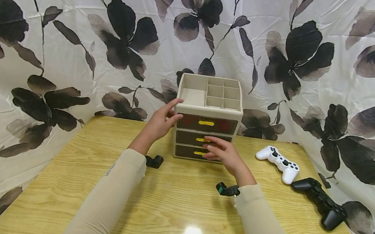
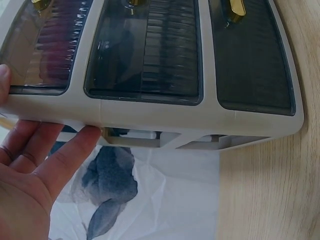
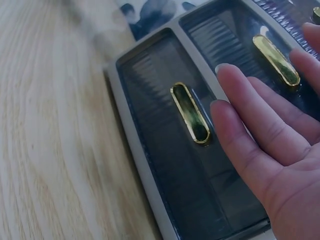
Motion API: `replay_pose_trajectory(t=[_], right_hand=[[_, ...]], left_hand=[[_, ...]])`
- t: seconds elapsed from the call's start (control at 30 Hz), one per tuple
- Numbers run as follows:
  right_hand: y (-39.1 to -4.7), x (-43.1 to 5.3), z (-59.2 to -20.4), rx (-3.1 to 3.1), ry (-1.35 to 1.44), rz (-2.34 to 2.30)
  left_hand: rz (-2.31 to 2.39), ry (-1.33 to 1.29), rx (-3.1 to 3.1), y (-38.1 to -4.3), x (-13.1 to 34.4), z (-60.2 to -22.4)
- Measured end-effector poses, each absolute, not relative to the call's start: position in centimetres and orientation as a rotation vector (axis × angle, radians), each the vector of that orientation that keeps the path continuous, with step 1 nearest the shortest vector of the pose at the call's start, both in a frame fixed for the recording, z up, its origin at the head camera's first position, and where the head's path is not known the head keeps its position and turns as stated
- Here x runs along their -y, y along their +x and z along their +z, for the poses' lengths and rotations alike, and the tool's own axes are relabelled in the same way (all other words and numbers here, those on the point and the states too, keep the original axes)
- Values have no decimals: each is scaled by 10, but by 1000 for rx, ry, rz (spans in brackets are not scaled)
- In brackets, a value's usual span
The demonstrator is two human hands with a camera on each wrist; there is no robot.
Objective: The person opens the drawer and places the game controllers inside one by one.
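A cream desktop organizer (image 1: 209,111) with three dark, see-through drawers and a divided top stands near the back of the table. My left hand (image 1: 162,123) is at its upper left: the fairly straight fingers (image 2: 70,157) touch the side wall, and the thumb lies at the front edge by the top drawer (image 1: 187,122). In front of the lower drawers is my right hand (image 1: 227,154), fingers spread and lightly bent, nothing held. Its fingertips are near the gold handle (image 3: 276,60) of the middle drawer and the gold handle (image 3: 190,113) of the bottom drawer.
On the wooden table (image 1: 172,206), a white game controller (image 1: 278,164) and a black game controller (image 1: 320,201) lie at the right. A floral cloth (image 1: 123,80) hangs close behind the organizer. Black wrist straps show below both hands.
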State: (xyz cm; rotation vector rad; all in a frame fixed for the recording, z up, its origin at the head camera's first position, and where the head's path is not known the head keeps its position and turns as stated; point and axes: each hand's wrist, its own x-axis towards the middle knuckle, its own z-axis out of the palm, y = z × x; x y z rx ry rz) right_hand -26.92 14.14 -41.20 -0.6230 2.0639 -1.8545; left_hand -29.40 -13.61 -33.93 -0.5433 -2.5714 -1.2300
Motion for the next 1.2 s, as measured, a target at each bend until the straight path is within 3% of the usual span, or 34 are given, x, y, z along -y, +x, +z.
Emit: replay_pose_trajectory(t=[1.2], right_hand=[[-269, -132, -416, -2035, -596, -1907]], left_hand=[[-1232, -545, 2568, -293, 136, -340]])
